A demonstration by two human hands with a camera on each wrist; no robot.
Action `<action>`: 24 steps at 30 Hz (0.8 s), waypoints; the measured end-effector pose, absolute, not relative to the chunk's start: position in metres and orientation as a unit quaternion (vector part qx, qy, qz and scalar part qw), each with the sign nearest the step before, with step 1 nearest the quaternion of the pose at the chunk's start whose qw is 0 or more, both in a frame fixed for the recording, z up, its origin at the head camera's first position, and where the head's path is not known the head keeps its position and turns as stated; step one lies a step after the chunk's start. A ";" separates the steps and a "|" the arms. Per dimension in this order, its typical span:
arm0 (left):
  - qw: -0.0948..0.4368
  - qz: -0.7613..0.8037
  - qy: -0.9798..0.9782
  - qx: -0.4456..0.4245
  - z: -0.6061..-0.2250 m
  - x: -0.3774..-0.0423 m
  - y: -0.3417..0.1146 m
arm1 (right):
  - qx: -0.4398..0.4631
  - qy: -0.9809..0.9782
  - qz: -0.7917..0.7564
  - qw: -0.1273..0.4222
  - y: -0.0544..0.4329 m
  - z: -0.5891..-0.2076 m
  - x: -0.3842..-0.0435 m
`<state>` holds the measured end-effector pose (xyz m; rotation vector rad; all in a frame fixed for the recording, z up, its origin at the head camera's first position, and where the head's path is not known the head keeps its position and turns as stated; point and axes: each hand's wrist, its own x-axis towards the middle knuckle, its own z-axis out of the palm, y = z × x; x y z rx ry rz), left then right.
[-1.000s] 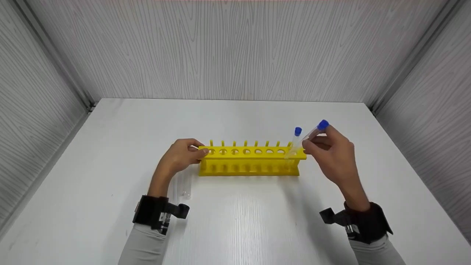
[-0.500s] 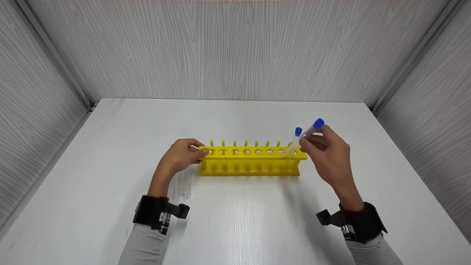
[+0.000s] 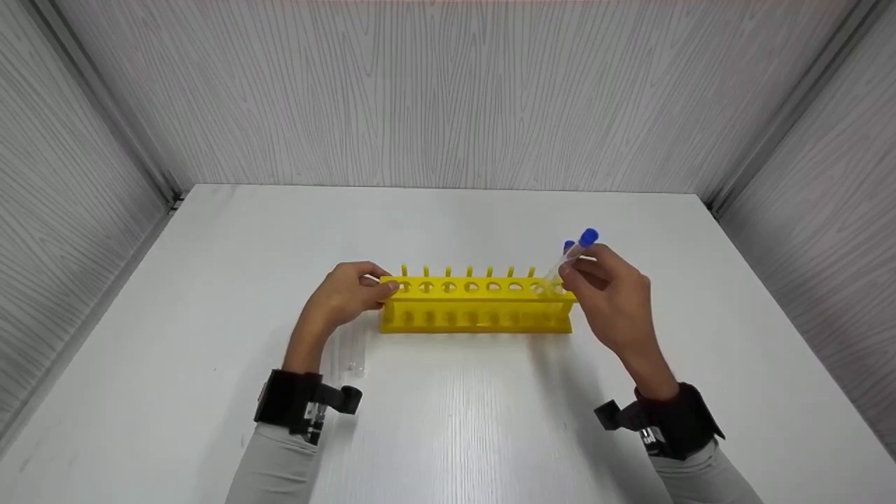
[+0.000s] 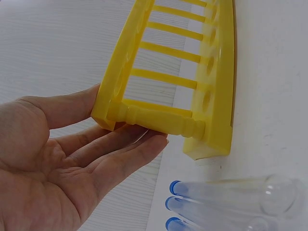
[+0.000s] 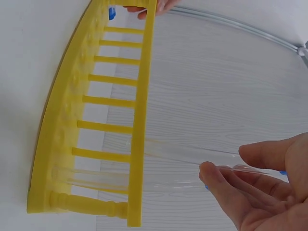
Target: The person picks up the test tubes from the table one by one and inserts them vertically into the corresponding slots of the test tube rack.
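Note:
A yellow test tube rack stands on the white table. At its left end my left hand grips the top plate, thumb above and fingers below, as the left wrist view shows. My right hand pinches a clear test tube near its blue cap, over the rack's right end. This tube is tilted, with its lower end at the hole second from the right. Another blue-capped test tube stands in the end hole, its cap partly hidden behind the held tube in the head view.
Blue-capped test tubes lie on the table near my left wrist, partly hidden by the arm in the head view. Grey wood-grain panels close off the back and both sides.
My right hand has moved left with the held test tube, bringing its cap in front of the standing tube's cap. My left hand stays on the rack.

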<state>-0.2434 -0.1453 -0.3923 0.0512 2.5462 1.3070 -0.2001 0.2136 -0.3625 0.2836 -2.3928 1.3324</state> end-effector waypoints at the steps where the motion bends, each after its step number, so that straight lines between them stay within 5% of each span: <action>1: 0.139 0.451 0.881 0.017 -0.392 -0.243 -0.145 | 0.098 -0.855 0.472 0.191 0.213 -0.364 -0.201; 24: 0.148 0.455 0.878 0.011 -0.390 -0.242 -0.144 | 0.098 -0.880 0.428 0.184 0.205 -0.381 -0.206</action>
